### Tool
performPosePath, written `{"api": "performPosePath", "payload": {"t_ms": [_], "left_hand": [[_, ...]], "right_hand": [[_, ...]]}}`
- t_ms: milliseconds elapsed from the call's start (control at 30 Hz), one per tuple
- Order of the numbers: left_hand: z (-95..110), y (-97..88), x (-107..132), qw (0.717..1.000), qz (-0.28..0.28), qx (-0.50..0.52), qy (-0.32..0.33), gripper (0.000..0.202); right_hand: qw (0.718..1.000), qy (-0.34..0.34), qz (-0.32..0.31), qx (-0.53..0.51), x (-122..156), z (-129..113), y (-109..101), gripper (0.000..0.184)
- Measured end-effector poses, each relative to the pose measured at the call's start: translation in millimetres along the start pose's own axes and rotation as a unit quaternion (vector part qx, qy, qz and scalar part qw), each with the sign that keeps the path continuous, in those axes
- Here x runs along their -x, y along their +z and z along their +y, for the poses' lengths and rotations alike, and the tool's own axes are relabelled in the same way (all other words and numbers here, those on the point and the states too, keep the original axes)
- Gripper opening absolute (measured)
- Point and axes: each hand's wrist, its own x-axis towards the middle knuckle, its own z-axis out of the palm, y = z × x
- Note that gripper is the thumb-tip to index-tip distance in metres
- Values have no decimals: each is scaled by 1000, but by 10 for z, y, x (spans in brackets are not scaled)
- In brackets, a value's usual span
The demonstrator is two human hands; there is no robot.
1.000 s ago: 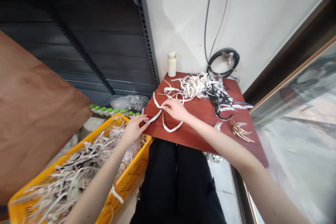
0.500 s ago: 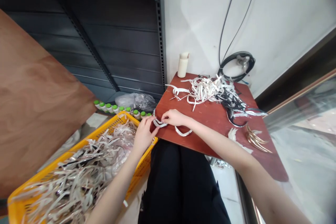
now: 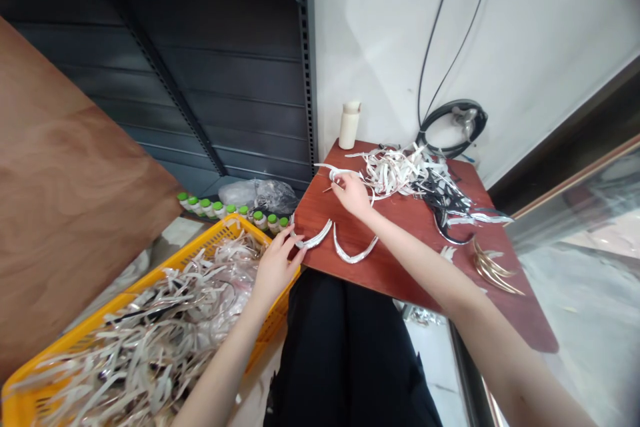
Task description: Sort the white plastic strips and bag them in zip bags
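At the left front of the red-brown table, my left hand [image 3: 277, 265] has its thumb and fingers on a curved bundle of shiny white strips [image 3: 316, 239]. Another curved white bundle [image 3: 351, 258] lies just right of it, touched by neither hand. My right hand [image 3: 351, 195] reaches across the table to a loose white strip [image 3: 340, 173] left of the pile. Its thumb and forefinger look slightly apart beside this strip. Behind and to the right spreads a tangled pile of white strips [image 3: 395, 170], joined by black and silver strips [image 3: 445, 190].
A yellow crate [image 3: 135, 290] full of wrapped strips stands left of the table [image 3: 400, 227]. Gold curved strips [image 3: 493, 269] lie at the table's right. A cream bottle [image 3: 349, 125] and coiled black cable [image 3: 477, 123] sit at the back. Green-capped bottles [image 3: 219, 209] line the shelf.
My right hand has left the curved bundle at the left and moved up and right to the loose strips. My left hand stays at the bundle, which now shows more fully.
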Motion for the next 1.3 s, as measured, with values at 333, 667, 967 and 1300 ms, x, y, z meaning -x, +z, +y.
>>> {"api": "performPosePath", "payload": {"t_ms": [333,667,967,1300], "left_hand": [[-37,17,-5,1000,-16,0,6,37],[31,74,39,1000,16,-23,14,44],[307,35,-205,997,60,-22,36,46],[945,19,-1061,985,18,143,92,45]], "right_hand": [[980,122,-99,123,-429,116,210,15],[992,117,18,-48,-350,394,-300,27],[955,62,26,-288,-145,477,-660,37],[927,14,-177,-331,366,146,-1151,34]]}}
